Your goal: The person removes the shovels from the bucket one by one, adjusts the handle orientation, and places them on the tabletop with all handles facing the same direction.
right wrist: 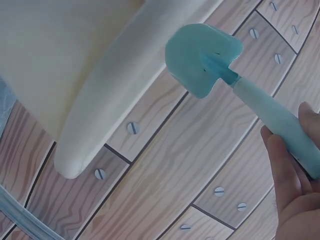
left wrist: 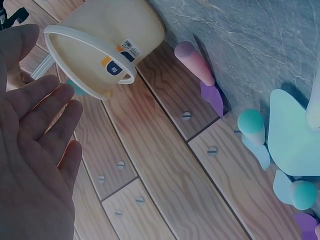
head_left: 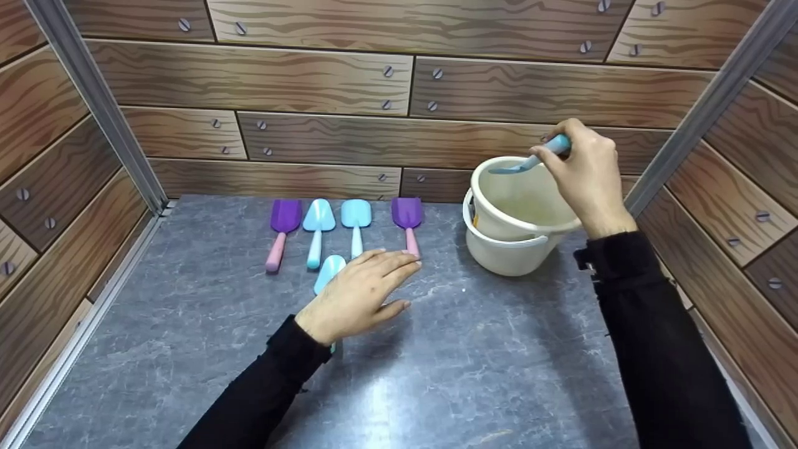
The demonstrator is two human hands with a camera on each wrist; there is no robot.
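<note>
My right hand (head_left: 589, 171) grips the handle of a light blue toy shovel (right wrist: 205, 57) over the cream bucket (head_left: 511, 255). In the head view the shovel's blade hangs at the bucket's far rim; in the right wrist view it appears beside that rim. My left hand (head_left: 361, 290) hovers with fingers extended and holds nothing. Below it lies another light blue shovel (head_left: 330, 269), its handle mostly hidden by the hand. Behind stand in a row a purple shovel with pink handle (head_left: 286, 217), two light blue shovels (head_left: 319, 215) and a second purple shovel (head_left: 407, 213).
Wood-patterned panels (head_left: 324, 137) enclose the grey marbled tabletop (head_left: 486, 362) at the back and both sides. Metal corner posts (head_left: 698, 100) stand where the panels meet. The bucket's white carrying handle (head_left: 511, 242) hangs down its front.
</note>
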